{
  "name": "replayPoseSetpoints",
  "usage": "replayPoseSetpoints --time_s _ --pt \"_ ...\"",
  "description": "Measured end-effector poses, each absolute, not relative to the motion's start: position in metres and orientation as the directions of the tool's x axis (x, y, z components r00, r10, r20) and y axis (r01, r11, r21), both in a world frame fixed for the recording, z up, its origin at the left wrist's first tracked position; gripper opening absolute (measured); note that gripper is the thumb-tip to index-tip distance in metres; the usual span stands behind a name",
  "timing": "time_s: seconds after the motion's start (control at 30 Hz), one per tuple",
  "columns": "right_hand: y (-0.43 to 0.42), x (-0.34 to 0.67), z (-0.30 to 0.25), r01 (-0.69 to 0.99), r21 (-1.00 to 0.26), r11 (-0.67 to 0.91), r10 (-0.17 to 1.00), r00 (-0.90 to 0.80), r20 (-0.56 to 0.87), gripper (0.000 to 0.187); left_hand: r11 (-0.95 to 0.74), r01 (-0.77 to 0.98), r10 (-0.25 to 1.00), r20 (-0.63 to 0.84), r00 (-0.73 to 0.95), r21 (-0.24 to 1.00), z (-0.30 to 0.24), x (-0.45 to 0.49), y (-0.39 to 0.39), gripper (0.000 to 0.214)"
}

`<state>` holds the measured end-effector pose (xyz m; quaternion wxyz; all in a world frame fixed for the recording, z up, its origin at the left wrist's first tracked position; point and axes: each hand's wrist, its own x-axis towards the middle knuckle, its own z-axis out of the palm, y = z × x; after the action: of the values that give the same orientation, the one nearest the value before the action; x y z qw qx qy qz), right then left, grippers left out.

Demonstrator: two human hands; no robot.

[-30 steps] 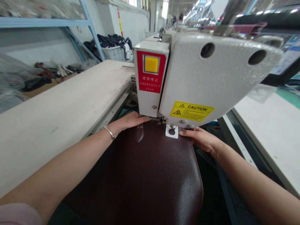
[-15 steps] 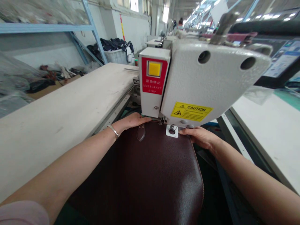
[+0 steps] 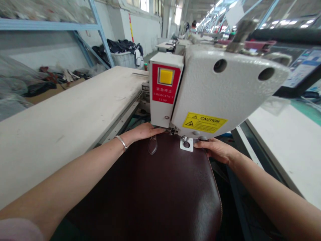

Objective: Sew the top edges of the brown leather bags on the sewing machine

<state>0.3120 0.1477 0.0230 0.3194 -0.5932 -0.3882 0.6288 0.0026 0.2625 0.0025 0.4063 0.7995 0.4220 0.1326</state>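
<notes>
A dark brown leather bag [image 3: 160, 187] with a stitched right edge lies under the head of a white sewing machine [image 3: 225, 85]. Near its top sits a teardrop-shaped leather tab [image 3: 152, 146]. A white plate with a round hole [image 3: 187, 144] rests on the leather beneath the machine head. My left hand [image 3: 143, 132], with a bracelet at the wrist, holds the bag's top edge beside the tab; some fingers are hidden. My right hand [image 3: 217, 149] pinches the upper right edge, its fingertips close to the plate. The needle area is mostly hidden.
A red emergency stop panel [image 3: 164, 83] with a yellow button faces me. White tabletops flank the machine, left [image 3: 62, 120] and right [image 3: 283, 147]. A blue shelf frame [image 3: 50, 24] stands far left, beside a bin of dark cloth [image 3: 122, 53].
The bag, the white plate and both hands have shifted slightly to the right under the machine head. The view has also moved a little. Both hands keep their hold.
</notes>
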Motion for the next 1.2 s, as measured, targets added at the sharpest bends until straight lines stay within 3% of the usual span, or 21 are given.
replayPoseSetpoints --time_s 0.2,0.37,0.63,0.87,1.1,1.2 --pt "0.158 0.299 0.025 0.064 -0.888 -0.455 0.886 -0.074 -0.459 0.048 -0.232 0.627 0.831 -0.184 0.525 0.743 -0.004 -0.002 0.271 0.063" --pt "0.162 0.302 0.024 0.065 -0.885 -0.460 0.883 -0.066 -0.464 0.047 -0.224 0.641 0.818 -0.216 0.533 0.735 -0.005 -0.006 0.277 0.067" --pt "0.157 0.298 0.022 -0.019 -0.888 -0.460 0.885 -0.094 -0.456 0.055 -0.253 0.835 0.814 -0.359 0.456 0.488 0.013 -0.019 0.262 0.087" --pt "0.151 0.292 0.021 -0.081 -0.901 -0.427 0.904 -0.066 -0.423 0.059 -0.222 0.861 0.835 -0.367 0.410 0.457 0.016 -0.018 0.261 0.086" --pt "0.098 0.275 0.033 -0.244 -0.877 -0.414 0.904 0.007 -0.429 0.059 -0.318 0.852 0.844 -0.285 0.455 0.416 0.029 -0.027 0.219 0.082" --pt "0.041 0.271 0.020 -0.297 -0.870 -0.393 0.909 0.014 -0.416 0.060 -0.444 0.803 0.776 -0.277 0.567 0.399 0.025 -0.038 0.174 0.083"
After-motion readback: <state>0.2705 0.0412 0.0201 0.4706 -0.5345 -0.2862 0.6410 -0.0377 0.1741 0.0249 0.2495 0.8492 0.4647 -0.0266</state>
